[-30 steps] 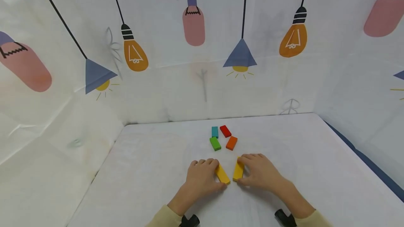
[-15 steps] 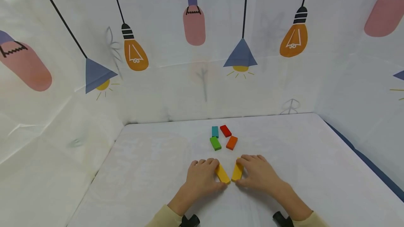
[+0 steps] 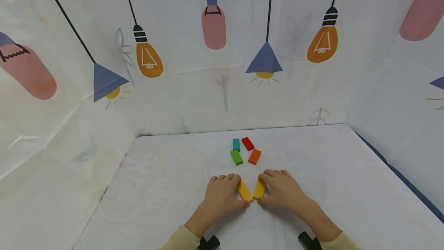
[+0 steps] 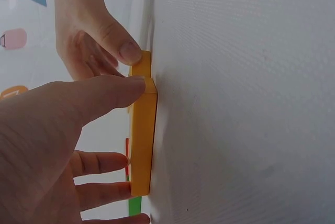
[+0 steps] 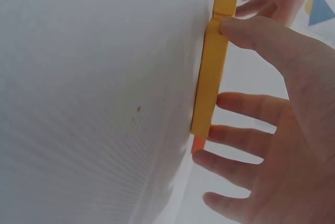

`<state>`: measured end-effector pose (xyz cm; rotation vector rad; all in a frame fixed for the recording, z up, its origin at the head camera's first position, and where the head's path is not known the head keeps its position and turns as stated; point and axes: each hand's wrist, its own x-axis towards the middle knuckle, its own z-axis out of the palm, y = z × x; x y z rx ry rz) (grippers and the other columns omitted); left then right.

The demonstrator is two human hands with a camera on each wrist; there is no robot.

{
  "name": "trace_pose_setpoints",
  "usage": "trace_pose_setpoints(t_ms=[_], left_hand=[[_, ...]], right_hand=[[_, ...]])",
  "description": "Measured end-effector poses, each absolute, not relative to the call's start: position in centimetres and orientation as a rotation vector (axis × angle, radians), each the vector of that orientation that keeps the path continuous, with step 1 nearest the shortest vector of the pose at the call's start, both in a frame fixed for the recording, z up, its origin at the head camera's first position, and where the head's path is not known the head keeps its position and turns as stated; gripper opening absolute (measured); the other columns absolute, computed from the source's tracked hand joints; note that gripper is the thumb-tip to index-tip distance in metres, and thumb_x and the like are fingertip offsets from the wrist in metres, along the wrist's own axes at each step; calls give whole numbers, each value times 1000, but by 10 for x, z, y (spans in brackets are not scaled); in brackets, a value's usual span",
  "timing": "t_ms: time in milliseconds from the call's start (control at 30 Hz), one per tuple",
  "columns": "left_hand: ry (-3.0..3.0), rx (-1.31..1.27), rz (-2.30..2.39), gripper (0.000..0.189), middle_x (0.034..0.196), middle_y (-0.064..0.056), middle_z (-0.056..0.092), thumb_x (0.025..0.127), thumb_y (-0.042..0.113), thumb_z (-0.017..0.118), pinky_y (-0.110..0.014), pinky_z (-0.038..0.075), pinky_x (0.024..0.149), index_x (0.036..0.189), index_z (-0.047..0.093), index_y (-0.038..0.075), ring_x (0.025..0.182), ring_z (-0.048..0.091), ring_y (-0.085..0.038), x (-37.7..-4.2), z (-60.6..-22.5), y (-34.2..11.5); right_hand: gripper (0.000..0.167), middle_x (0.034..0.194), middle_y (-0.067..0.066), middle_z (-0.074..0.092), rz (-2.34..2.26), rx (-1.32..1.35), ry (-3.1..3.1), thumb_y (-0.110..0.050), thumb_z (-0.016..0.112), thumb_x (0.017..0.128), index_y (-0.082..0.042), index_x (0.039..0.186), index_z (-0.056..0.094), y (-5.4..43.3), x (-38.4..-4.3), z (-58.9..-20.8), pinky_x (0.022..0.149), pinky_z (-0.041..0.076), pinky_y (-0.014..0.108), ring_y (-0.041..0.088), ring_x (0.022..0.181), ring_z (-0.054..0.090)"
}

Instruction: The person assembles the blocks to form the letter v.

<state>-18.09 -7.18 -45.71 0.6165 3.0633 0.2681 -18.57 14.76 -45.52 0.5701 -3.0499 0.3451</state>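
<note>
Two yellow blocks lie on the white table in a V, their near ends meeting. My left hand (image 3: 223, 194) pinches the left yellow block (image 3: 244, 191) by its ends, thumb at the near end and fingers at the far end. The right yellow block (image 3: 259, 189) is held the same way by my right hand (image 3: 285, 190). In the left wrist view, the left hand's thumb presses the end of its yellow block (image 4: 142, 140). The right wrist view has the right hand's yellow block (image 5: 210, 77) lying flat, with the other block touching its end.
Beyond the hands lie a teal block (image 3: 236, 144), a red block (image 3: 248, 143), a green block (image 3: 237, 157) and an orange block (image 3: 254, 156), loosely in a ring. A white sheet printed with lamps (image 3: 180, 95) hangs behind the table (image 3: 166, 173).
My right hand has slid its yellow block slightly left, and the gap between the near ends of the two yellow blocks has closed. The left hand and the coloured blocks stay put.
</note>
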Motion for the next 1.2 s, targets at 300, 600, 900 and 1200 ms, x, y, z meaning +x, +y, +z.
trace_pose_setpoints(t_ms=[300, 600, 900, 1200], left_hand=[[3073, 615, 247, 64, 128, 5, 64, 75, 69, 71, -53, 45, 101, 120, 60, 24, 112, 61, -23, -182, -458, -70], [3077, 617, 253, 64, 127, 4, 65, 76, 68, 71, -53, 45, 100, 119, 60, 22, 110, 61, -23, -182, -458, -69], [3066, 607, 238, 66, 129, 4, 64, 76, 68, 71, -53, 46, 100, 122, 60, 22, 111, 61, -23, -182, -459, -68], [3068, 596, 234, 66, 130, 4, 64, 76, 69, 70, -54, 45, 101, 123, 60, 23, 113, 60, -24, -181, -459, -69]], right_hand=[[60, 128, 2, 65, 341, 587, -3051, -53, 81, 71, -20, 119, 67, 148, -183, -453, 109, 39, 56, 28, 119, 59], [62, 130, 4, 64, 351, 550, -3075, -53, 82, 71, -19, 121, 67, 149, -182, -452, 111, 38, 57, 29, 120, 58], [63, 130, 4, 63, 356, 547, -3076, -54, 81, 71, -19, 121, 66, 149, -181, -454, 110, 38, 57, 28, 119, 59], [62, 131, 4, 63, 378, 538, -3087, -52, 82, 72, -18, 122, 66, 148, -180, -454, 110, 38, 58, 29, 119, 58]])
